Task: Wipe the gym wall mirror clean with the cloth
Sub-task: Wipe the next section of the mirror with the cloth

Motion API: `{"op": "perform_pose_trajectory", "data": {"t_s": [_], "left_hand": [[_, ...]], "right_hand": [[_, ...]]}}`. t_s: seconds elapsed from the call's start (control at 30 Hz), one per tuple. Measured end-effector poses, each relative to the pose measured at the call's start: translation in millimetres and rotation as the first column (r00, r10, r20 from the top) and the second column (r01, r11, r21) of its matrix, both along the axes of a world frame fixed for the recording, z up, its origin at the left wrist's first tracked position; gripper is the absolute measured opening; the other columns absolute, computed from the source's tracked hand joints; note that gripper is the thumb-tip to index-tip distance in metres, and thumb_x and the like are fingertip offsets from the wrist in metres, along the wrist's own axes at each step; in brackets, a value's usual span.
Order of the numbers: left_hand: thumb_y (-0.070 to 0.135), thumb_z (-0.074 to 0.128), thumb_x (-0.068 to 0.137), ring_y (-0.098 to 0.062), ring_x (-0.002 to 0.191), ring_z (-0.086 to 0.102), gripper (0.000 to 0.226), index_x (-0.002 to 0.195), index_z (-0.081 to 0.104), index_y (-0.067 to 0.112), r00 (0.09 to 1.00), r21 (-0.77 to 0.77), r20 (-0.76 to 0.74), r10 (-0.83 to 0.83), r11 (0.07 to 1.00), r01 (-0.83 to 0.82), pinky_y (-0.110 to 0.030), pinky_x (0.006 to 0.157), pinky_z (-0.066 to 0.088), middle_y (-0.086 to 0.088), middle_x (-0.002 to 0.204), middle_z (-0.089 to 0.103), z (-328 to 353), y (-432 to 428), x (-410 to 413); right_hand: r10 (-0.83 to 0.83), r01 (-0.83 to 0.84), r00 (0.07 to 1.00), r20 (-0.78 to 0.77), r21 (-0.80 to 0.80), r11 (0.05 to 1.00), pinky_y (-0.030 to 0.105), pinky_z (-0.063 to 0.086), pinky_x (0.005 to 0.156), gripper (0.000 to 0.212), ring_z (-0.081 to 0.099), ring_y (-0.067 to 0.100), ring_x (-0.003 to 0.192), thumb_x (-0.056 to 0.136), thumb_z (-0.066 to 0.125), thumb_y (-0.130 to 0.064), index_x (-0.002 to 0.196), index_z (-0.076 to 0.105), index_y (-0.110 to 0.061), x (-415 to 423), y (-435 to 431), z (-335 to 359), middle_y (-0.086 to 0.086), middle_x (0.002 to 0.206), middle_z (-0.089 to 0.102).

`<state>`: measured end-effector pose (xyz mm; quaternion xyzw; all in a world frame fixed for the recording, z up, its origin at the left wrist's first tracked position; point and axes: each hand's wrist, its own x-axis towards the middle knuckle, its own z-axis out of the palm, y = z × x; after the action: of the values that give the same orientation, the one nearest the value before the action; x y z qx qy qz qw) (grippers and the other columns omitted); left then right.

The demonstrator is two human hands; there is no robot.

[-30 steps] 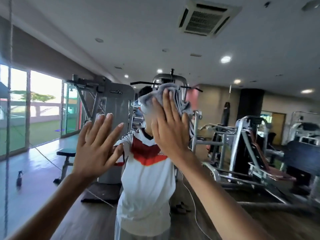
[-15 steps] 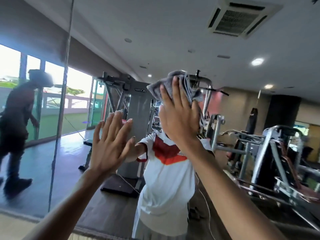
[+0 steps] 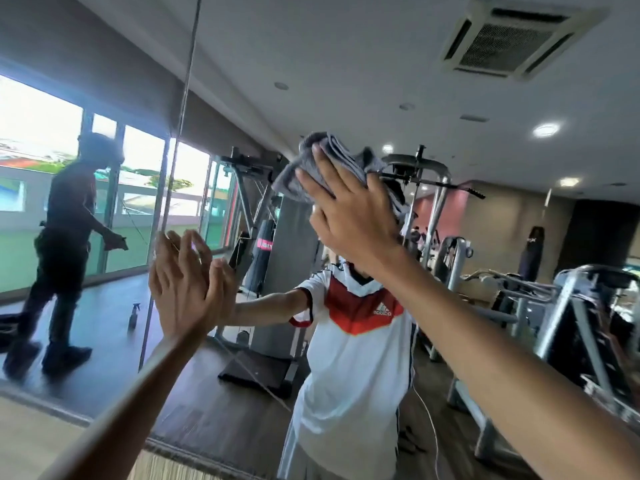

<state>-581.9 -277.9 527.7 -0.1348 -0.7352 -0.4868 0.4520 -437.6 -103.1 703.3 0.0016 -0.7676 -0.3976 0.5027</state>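
On the mirror (image 3: pixel 346 81), right hand (image 3: pixel 349 216) presses grey cloth (image 3: pixel 334 155); left hand (image 3: pixel 187 282) lies flat.

Head cam faces wall mirror (image 3: pixel 346 81) close-up, tilted.

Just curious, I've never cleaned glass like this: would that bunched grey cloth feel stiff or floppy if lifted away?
Probably floppy: the bunched grey cloth lies in soft folds, and a loose end droops beside the right hand. Likely light, since flat fingers alone pin it to the wall mirror.
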Motion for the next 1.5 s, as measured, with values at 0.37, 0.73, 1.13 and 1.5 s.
{"op": "perform_pose_trajectory", "data": {"t_s": [0.37, 0.73, 1.13, 1.5], "left_hand": [[0.045, 0.021, 0.097, -0.016, 0.154, 0.004, 0.072, 0.157, 0.019, 0.005, 0.999, 0.095, 0.007, 0.032, 0.995, -0.033, -0.040, 0.125, 0.001, -0.013, 0.166, 0.012, -24.7, 3.7, -8.5], [0.038, 0.020, 0.096, -0.018, 0.153, 0.006, 0.073, 0.156, 0.018, -0.003, 0.998, 0.148, 0.014, 0.056, 0.987, -0.057, -0.029, 0.124, -0.005, -0.015, 0.165, 0.014, -55.3, 10.7, -13.4], [0.034, 0.021, 0.095, -0.018, 0.154, 0.006, 0.070, 0.157, 0.017, 0.001, 0.993, 0.239, 0.095, 0.065, 0.967, -0.086, -0.040, 0.125, 0.001, -0.012, 0.166, 0.013, -68.9, 13.0, -8.1], [0.034, 0.020, 0.098, -0.017, 0.153, 0.008, 0.067, 0.156, 0.021, -0.001, 0.996, 0.223, 0.047, 0.081, 0.971, -0.090, -0.039, 0.123, 0.002, -0.014, 0.165, 0.015, -82.6, 14.4, -17.6]], "right_hand": [[-0.126, -0.245, 0.815, 0.566, 0.533, 0.810, 0.035, 0.025, 0.102, 0.051, 0.049, 0.008, 0.132, 0.095, 0.039, -0.044, 0.145, 0.045, -0.042, -43.0, -43.8, -29.9, -0.014, 0.153, 0.041], [0.033, -0.078, 0.953, 0.302, 0.140, 0.987, 0.042, 0.019, 0.110, 0.056, 0.013, 0.017, 0.152, 0.105, 0.024, -0.035, 0.160, 0.012, -0.026, -95.4, -121.7, -22.4, 0.002, 0.168, 0.003], [-0.039, -0.057, 0.886, 0.462, 0.193, 0.980, 0.044, 0.020, 0.112, 0.055, 0.021, 0.013, 0.149, 0.105, 0.025, -0.039, 0.158, 0.015, -0.033, -52.9, -84.0, -43.9, -0.006, 0.167, 0.003], [0.037, -0.123, 0.904, 0.425, 0.176, 0.977, 0.040, 0.020, 0.106, 0.051, 0.041, 0.002, 0.136, 0.099, 0.030, -0.040, 0.146, 0.048, -0.035, -84.6, -100.3, -148.7, -0.017, 0.154, 0.041]]}}
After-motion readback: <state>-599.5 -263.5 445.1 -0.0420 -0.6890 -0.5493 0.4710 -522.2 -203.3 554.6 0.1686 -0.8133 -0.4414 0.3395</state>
